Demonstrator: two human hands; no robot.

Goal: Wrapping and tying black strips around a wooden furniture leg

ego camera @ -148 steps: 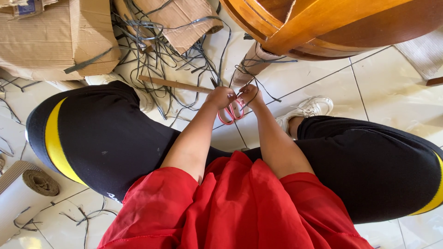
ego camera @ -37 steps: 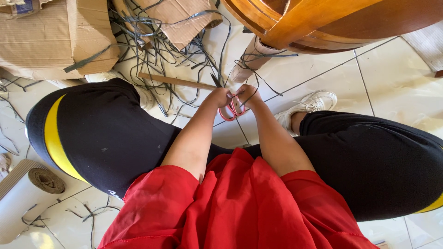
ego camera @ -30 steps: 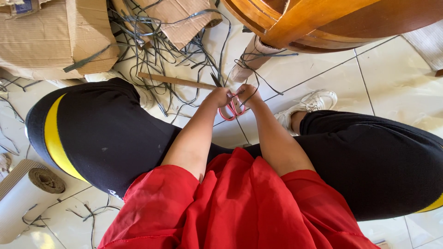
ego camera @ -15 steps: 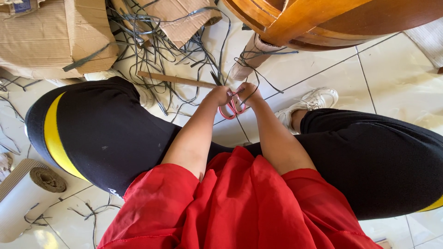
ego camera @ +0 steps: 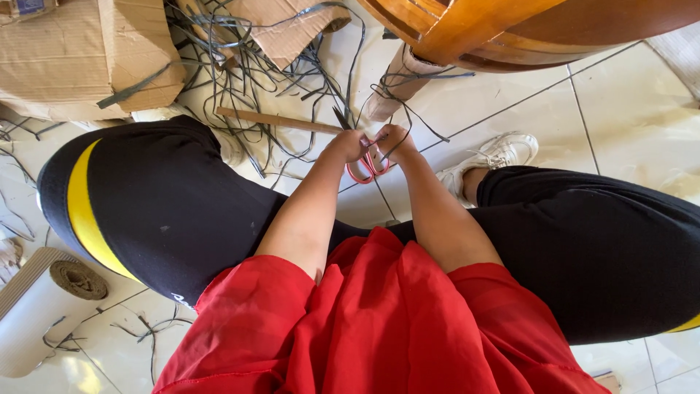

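Tangled dark straps [ego camera: 262,80] and wrapped chair leg [ego camera: 397,80] beyond both hands [ego camera: 370,142].

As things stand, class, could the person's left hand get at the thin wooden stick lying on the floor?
Probably yes: the left hand sits just beside the thin wooden stick, with only loose dark straps around it, though it shares the red-handled scissors.

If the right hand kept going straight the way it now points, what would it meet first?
Probably the paper-wrapped furniture leg: the right hand points up-frame toward it, with dark strapping strung between. Depth is unclear from this single view.
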